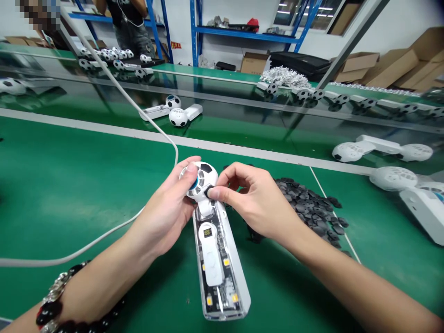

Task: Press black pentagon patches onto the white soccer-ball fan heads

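Observation:
A white handheld fan (pixel 222 263) with a football-patterned round head lies tilted before me, its clear front showing a circuit board and a small lit display. Wrapped round the fan's head is my left hand (pixel 173 194), thumb across the grille. My right hand (pixel 255 199) pinches a small black patch (pixel 209 191) against the lower right side of the head; whether the patch is seated there I cannot tell. Just beyond and beneath my right hand spreads a pile of black patches (pixel 308 208), partly hidden by it.
A white cable (pixel 104 236) runs along the left. Across the far conveyor (pixel 236 127) lie more football fans (pixel 178 117), with others (pixel 395 178) at the right. White parts (pixel 286 76) are heaped behind, near cardboard boxes (pixel 391 60). A person (pixel 128 27) stands at the back.

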Demonstrator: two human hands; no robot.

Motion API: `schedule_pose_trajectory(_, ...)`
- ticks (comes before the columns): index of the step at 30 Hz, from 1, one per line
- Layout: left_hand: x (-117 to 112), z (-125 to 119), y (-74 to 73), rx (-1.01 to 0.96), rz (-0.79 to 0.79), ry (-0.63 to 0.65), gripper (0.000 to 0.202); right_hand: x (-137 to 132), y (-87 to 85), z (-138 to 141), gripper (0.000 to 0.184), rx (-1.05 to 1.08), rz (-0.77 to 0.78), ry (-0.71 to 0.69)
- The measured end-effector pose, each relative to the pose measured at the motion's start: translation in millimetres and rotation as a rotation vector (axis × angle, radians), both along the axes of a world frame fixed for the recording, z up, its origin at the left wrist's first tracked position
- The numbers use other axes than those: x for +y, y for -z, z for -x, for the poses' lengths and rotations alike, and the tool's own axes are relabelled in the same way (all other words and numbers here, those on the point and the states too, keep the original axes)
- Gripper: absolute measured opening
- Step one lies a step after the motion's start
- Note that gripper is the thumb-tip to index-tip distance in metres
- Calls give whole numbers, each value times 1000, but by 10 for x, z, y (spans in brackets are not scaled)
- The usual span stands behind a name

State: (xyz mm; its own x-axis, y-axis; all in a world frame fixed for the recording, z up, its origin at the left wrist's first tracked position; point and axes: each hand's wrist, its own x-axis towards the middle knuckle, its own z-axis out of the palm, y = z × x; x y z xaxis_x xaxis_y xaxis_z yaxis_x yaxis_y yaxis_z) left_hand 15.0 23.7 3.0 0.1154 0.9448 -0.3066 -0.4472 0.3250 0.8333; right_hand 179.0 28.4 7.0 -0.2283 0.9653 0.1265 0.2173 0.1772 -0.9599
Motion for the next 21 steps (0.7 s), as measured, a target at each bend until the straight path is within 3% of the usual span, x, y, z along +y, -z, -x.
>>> schedule_pose_trajectory(6,-65,68,6,16,-89,172,77,40,42,-35,38,217,313,-99)
schedule_pose_trajectory(10,-43,70,55,92,-141,183,87,16,76,-29,48,230,434,-113)
schedule_pose_trajectory(17,42,109,68,89,-163,204,74,49,64,-108,44,202,391,-230)
schedule_pose_trajectory(19,46,110,54,75,-147,218,73,51,22,-149,36,167,311,-256)
schedule_pose_trajectory(21,40,96,40,67,-128,216,74,42,-28,-174,28,103,135,-234)
